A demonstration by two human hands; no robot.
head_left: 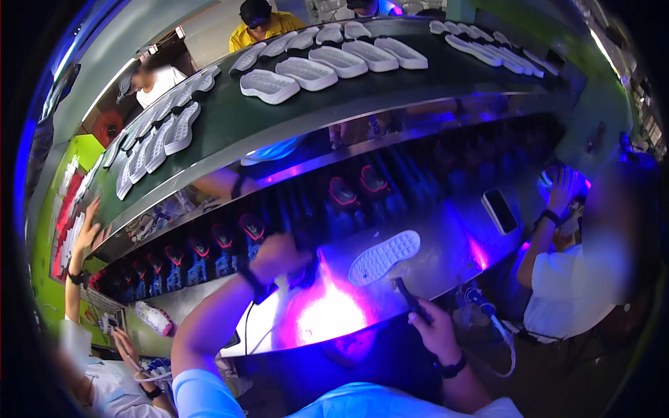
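Note:
My left hand (279, 256) is over the metal bench, near the row of dark shoes with red-edged openings. Motion smears its fingers, and a dark shape below it is too unclear to name. Close to the bench's front edge, my right hand (433, 329) is closed around the handle of a slim dark brush (410, 295), its flat tip pointing up and left. A white shoe sole (385, 258) lies on the bench just beyond the brush tip, tread pattern facing up. A bright white and magenta glow covers the bench between my hands.
Behind the bench runs a rack of dark shoes (252, 226). Beyond it, a dark green conveyor (334, 94) carries rows of white soles (270, 85). A phone (500, 211) lies at the right. Co-workers stand on both sides and across the conveyor; a patterned pouch (153, 318) lies left.

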